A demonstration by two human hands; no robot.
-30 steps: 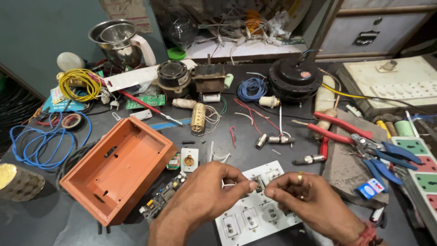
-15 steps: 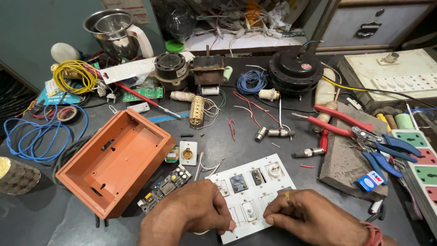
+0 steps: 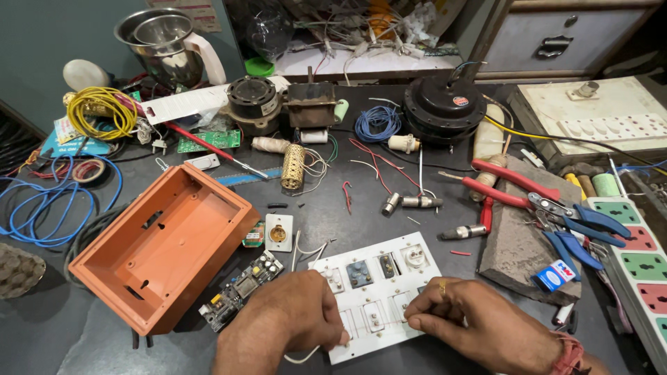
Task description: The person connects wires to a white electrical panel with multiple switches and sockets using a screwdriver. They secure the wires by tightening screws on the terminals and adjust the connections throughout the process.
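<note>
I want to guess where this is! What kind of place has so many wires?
Probably an electrical repair workbench. Motors, coils of wire and pliers crowd the dark table, and both hands rest on a white switch board.

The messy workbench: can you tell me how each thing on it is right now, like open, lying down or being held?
White rectangular switch panel: flat, under both hands.
Thin red wire: stretched between both hands.
Left hand: fingers pinching the wire.
Right hand: fingers pinching the wire.
Orange plastic box: open, hollow side up.
Small green circuit board: bare, beside the box.
Red-handled pliers: lying on the grey slab.
Steel mixer jar: upright.
</note>
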